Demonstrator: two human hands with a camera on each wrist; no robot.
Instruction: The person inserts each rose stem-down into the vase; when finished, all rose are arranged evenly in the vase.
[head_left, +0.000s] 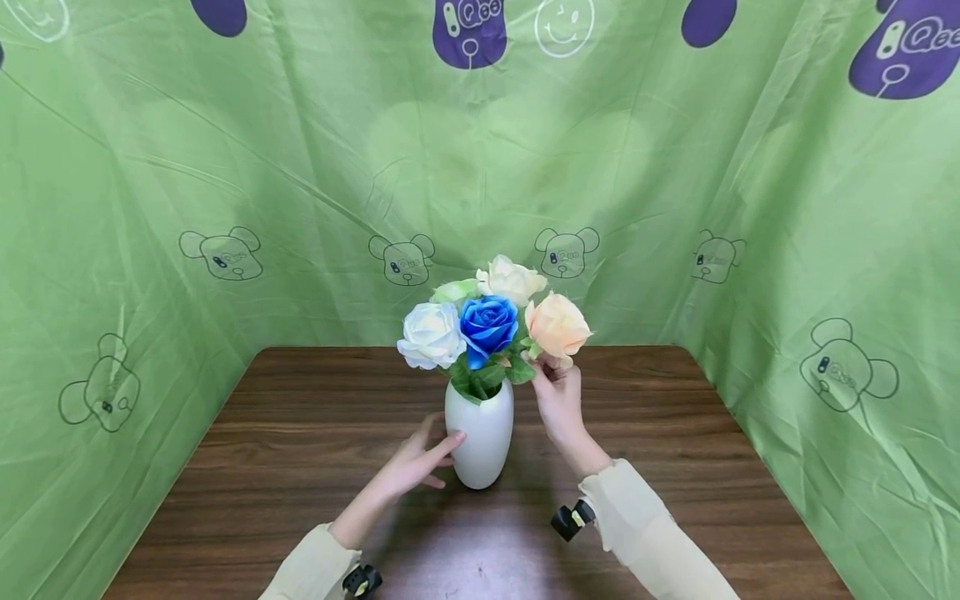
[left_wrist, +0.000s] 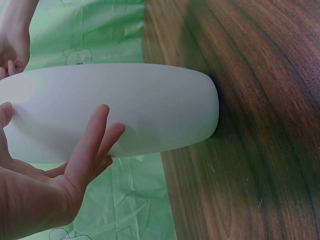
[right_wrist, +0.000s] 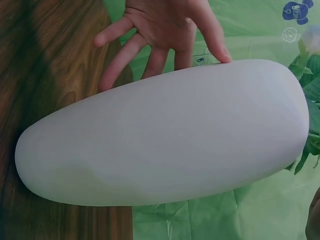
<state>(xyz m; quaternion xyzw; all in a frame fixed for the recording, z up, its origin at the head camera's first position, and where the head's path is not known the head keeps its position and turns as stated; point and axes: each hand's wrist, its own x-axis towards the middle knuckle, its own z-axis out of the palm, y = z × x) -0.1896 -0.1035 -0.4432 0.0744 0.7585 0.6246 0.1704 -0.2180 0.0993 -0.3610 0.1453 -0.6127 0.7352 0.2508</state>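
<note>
A white vase [head_left: 480, 437] stands upright on the wooden table, holding several artificial roses. My left hand [head_left: 411, 465] rests against the vase's left side, its fingers spread and fairly straight; the left wrist view shows this hand [left_wrist: 55, 185] beside the white wall. Just under the peach rose [head_left: 558, 327], on the right of the bunch, my right hand [head_left: 558, 400] pinches its stem, which the fingers mostly hide. A blue rose [head_left: 489, 327] sits at the front centre, with a white rose [head_left: 431, 335] to its left. Behind are a cream rose [head_left: 512, 280] and a pale green rose [head_left: 454, 291].
The dark wooden table [head_left: 300, 433] has rounded back corners. Green printed cloth [head_left: 315, 167] hangs behind it and along both sides. Small black devices are worn at both wrists, near the cream sleeves [head_left: 637, 508].
</note>
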